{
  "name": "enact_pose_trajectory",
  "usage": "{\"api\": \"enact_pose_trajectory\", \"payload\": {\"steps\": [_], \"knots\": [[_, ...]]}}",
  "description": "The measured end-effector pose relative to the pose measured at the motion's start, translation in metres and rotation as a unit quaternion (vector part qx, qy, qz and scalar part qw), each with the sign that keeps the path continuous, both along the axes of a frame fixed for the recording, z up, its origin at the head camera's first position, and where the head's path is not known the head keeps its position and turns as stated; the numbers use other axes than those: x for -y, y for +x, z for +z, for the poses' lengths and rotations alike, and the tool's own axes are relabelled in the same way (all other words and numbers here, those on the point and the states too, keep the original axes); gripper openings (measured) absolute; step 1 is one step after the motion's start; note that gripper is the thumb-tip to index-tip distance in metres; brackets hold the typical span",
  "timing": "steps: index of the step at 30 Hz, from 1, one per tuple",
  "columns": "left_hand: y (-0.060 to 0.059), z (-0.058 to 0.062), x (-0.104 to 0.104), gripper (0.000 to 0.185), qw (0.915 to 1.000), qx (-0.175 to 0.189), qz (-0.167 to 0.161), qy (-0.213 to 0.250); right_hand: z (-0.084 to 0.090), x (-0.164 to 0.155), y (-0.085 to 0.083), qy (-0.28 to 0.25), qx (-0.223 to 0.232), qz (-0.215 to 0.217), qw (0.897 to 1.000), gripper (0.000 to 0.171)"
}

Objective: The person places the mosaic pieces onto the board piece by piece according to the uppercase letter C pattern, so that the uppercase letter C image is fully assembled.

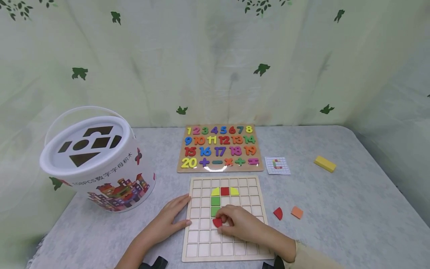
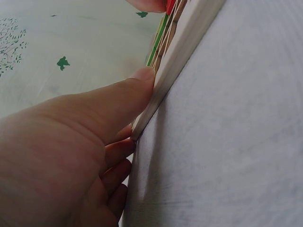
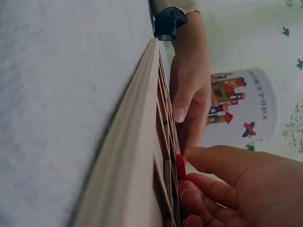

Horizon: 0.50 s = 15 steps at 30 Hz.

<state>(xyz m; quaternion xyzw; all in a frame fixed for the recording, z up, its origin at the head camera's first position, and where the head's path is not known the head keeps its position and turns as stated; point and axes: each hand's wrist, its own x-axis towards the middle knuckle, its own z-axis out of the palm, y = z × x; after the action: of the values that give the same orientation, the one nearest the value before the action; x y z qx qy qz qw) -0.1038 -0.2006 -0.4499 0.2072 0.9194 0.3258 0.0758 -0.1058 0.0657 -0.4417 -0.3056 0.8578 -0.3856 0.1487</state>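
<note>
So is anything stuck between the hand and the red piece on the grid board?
No. The right hand already pinches the red piece right at the grid board, below the green tiles. Nothing visible sits between them. The left hand only rests against the board's left edge.

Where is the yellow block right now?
In the head view, the yellow block lies alone on the grey table at the far right, right of the small pattern card.
</note>
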Motion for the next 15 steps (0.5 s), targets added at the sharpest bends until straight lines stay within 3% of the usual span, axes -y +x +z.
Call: {"api": "enact_pose_trajectory", "payload": {"steps": [15], "knots": [[0.0002,-0.0012,0.0010,0.072,1.0000,-0.005,-0.003,0.000,0.0000,0.0032,0.0029,-0.008,-0.012,-0.017,1.000,0.015]]}}
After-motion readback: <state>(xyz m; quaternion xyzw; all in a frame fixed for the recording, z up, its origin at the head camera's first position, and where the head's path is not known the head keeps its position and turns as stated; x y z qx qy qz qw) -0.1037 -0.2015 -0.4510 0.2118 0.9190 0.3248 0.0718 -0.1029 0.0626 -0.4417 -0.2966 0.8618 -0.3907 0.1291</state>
